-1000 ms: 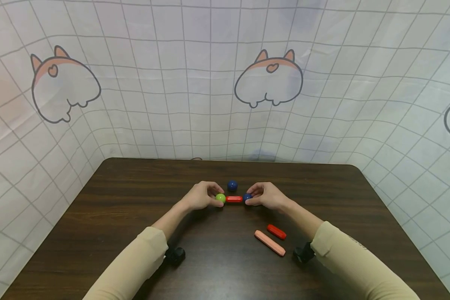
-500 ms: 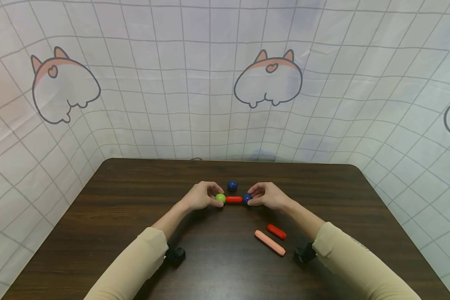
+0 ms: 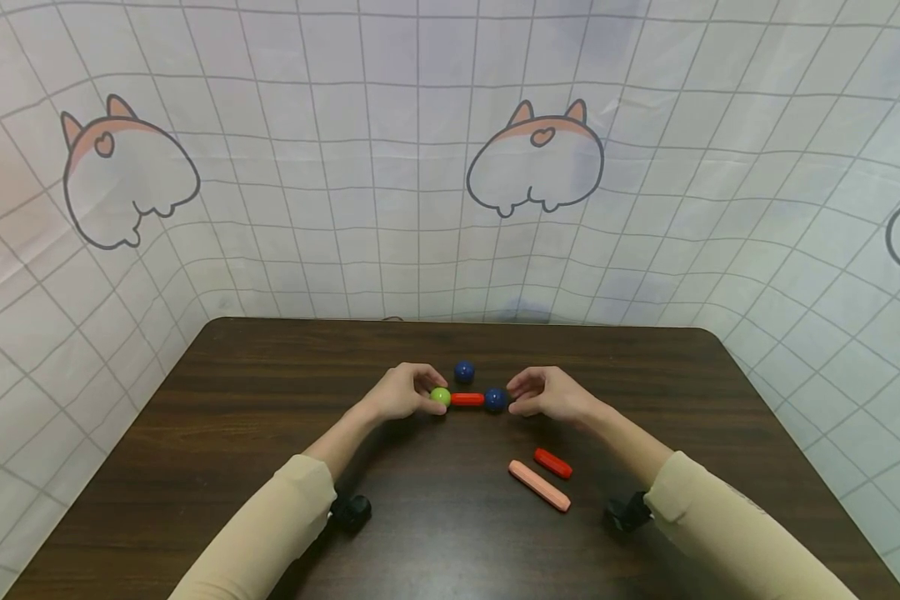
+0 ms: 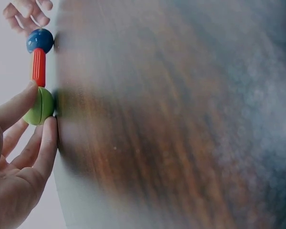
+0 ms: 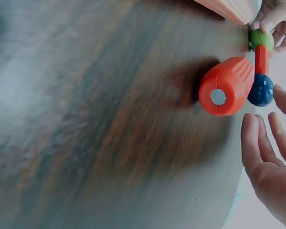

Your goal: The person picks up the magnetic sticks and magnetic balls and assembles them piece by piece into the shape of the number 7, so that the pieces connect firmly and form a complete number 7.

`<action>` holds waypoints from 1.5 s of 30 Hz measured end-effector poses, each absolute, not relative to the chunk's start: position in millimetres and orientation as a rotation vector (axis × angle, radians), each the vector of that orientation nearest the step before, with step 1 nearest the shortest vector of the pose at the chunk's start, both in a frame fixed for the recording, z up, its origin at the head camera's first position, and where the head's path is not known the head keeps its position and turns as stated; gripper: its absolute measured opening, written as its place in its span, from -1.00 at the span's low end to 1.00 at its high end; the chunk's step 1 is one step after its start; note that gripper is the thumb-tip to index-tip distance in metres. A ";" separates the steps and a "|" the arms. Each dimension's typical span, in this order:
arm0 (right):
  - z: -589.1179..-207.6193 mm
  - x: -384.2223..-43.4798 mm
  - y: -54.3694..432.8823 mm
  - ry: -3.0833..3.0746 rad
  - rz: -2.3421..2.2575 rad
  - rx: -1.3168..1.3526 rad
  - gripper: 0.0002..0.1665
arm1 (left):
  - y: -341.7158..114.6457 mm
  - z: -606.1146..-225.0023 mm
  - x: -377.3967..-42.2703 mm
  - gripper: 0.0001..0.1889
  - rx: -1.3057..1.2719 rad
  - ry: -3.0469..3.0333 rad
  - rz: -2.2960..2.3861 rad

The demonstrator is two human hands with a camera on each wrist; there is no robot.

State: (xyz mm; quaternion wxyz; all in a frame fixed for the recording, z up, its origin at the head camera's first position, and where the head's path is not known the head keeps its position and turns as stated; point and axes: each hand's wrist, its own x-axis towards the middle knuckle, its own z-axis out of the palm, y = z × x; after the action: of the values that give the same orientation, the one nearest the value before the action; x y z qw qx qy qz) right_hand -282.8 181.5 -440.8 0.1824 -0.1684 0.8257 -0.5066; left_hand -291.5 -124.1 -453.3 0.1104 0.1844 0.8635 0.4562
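My left hand (image 3: 405, 392) pinches a green ball (image 3: 441, 397) between thumb and fingers; the left wrist view shows the thumb on one side of it. A short red rod (image 3: 467, 400) joins that ball to a blue ball (image 3: 496, 400) on its right, the three forming a straight row on the table. Just right of the blue ball is my right hand (image 3: 553, 393), its fingers parted around nothing. In the right wrist view a small gap shows between these fingertips (image 5: 248, 120) and the blue ball (image 5: 261, 90).
Behind the row sits a second blue ball (image 3: 464, 372). Nearer the person, right of centre, lie a loose red rod (image 3: 553, 463) and a longer pink rod (image 3: 539, 486). All rest on a dark wooden table (image 3: 270, 417), with a white gridded cloth (image 3: 360, 208) behind.
My right hand has let go of the blue ball and moved a little to the right. The blue ball stays at the red rod's end. My left hand keeps its place on the green ball.
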 end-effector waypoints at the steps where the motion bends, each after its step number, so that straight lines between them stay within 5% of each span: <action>1: -440.5 -282.1 182.8 2.325 -1.428 -0.479 -0.59 | -124.3 -453.2 -291.5 -0.68 0.544 2.538 1.340; 45: -433.5 -232.4 231.6 2.283 -1.201 -0.584 -0.60 | -123.3 -452.8 -287.5 -0.67 0.523 2.488 1.412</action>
State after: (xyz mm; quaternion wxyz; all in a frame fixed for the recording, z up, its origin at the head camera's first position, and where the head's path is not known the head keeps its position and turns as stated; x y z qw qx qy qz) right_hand -232.4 231.6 -433.5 0.2461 -0.2140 0.8366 -0.4401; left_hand -287.5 -123.3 -452.8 0.1163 0.1787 0.8498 0.4821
